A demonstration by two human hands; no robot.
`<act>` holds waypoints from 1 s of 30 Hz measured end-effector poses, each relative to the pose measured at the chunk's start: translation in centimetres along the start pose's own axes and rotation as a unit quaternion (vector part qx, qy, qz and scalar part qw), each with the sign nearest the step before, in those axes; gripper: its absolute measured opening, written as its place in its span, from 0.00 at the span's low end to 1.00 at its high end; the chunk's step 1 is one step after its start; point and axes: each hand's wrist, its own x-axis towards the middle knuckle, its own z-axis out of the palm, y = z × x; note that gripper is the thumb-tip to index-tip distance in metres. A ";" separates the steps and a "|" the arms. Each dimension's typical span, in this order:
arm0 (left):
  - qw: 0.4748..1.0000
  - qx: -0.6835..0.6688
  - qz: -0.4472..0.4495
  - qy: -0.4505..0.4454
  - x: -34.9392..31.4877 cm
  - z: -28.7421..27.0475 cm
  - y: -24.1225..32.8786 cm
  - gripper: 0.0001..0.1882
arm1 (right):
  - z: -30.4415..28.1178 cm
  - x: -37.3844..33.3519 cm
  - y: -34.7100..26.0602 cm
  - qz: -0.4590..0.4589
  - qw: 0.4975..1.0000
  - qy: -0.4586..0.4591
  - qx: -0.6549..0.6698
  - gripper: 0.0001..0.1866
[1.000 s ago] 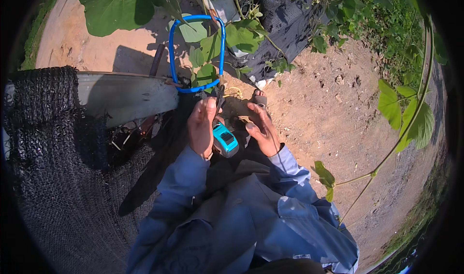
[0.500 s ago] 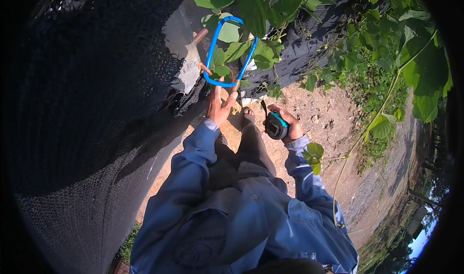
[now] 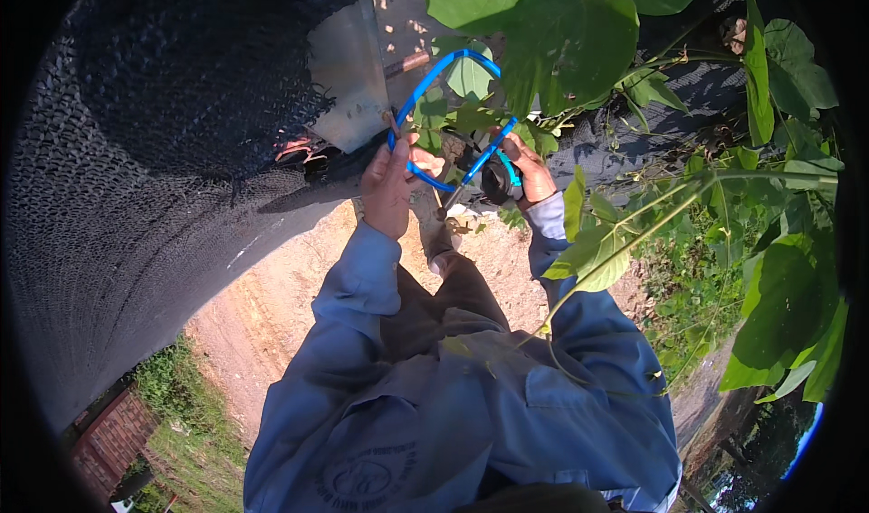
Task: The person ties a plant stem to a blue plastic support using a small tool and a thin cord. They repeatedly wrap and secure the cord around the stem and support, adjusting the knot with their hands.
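Observation:
A blue tube, bent into a loop, hangs ahead of me among the leaves. My left hand pinches its lower left side, thumb and fingers close to a short copper-coloured pipe end. On the loop's right side, my right hand is closed around a rounded black-and-teal hand-held device, whose exact kind I cannot make out. This device sits against the blue tube's lower right side. A thicker copper-coloured pipe sticks out behind the loop.
Black shade netting fills the left side, beside a grey sheet. Broad green leaves overhang the loop, and a vine stem crosses over my right arm. Sandy ground lies below.
My right hand has moved up and left, bringing the black-and-teal device to the blue tube. My left hand has shifted onto the loop's lower left side and taken hold there.

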 end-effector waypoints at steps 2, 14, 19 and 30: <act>0.996 0.058 0.041 0.056 0.6 -0.7 0.8 0.19 | 1.6 0.4 -0.2 -0.022 0.997 0.004 -0.073 0.16; 0.994 0.104 -0.001 0.018 -0.6 -0.5 0.8 0.17 | 0.4 3.2 -2.7 0.044 0.994 0.072 -0.075 0.07; 0.997 0.080 -0.015 0.017 -2.6 0.1 -0.8 0.16 | 0.1 2.7 -1.0 -0.023 0.976 0.109 -0.190 0.09; 0.836 0.544 0.067 0.000 -1.3 -3.4 4.1 0.17 | 5.6 -6.9 -7.9 -0.092 0.971 -0.023 -0.221 0.19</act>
